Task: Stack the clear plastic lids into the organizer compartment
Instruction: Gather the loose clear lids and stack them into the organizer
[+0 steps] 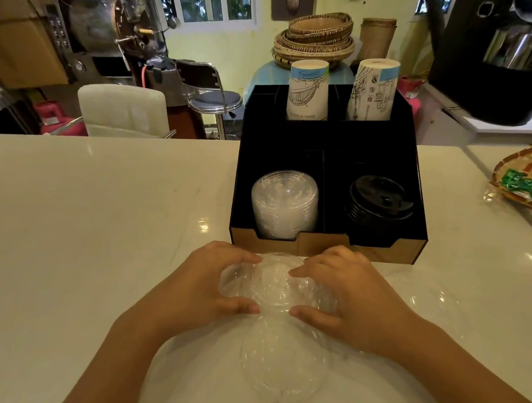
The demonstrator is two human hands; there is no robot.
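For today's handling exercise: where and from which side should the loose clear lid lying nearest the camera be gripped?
Grip the clear lid by its thin outer rim, coming from above with fingers on opposite edges. It lies flat on the counter, and its domed centre offers no hold.

One head-worn view — looking forward and down, close over the counter (94, 217), organizer (335, 143) just ahead.

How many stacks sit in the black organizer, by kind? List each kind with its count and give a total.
Paper cup stacks: 2
Clear lid stack: 1
Black lid stack: 1
Total: 4
Not counted: the loose clear lids gripped between the left hand and right hand, which are too see-through to count.
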